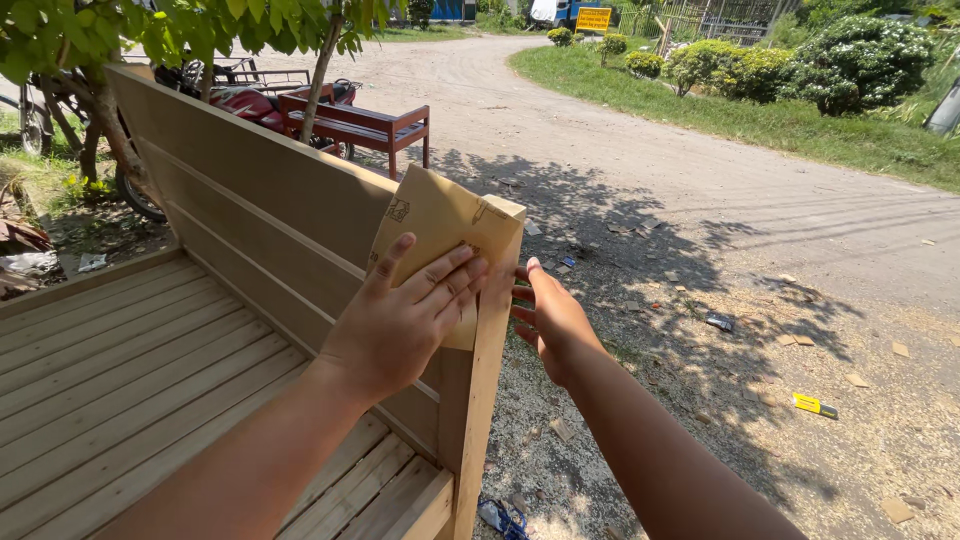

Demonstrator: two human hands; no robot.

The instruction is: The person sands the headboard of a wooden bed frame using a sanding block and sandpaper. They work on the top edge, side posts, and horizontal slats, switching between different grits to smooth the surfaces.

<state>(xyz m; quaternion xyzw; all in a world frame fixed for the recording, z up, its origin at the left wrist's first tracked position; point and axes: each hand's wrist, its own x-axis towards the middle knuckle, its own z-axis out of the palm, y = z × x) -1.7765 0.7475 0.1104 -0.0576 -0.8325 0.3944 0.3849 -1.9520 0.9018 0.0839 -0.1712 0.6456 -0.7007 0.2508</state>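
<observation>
Fingers of the left hand lie flat, pressing a sandpaper sheet over the top of the wooden post (its long axis upright). At three o'clock, the right hand hangs open beside the post, holding nothing. Red bench at twelve o'clock, well apart.

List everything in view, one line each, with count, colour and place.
sandpaper sheet: one, tan, pressed on the post's top
wooden bench: one, pale bare wood, lower left
corner post: one, pale wood, centre
red bench: one, dark red, behind
motorbike: one, red, under the tree
tree: one, green, top left
bushes: several, green, top right
yellow packet: one, on the ground, right
left hand: flat on the sandpaper
right hand: open, beside the post
</observation>
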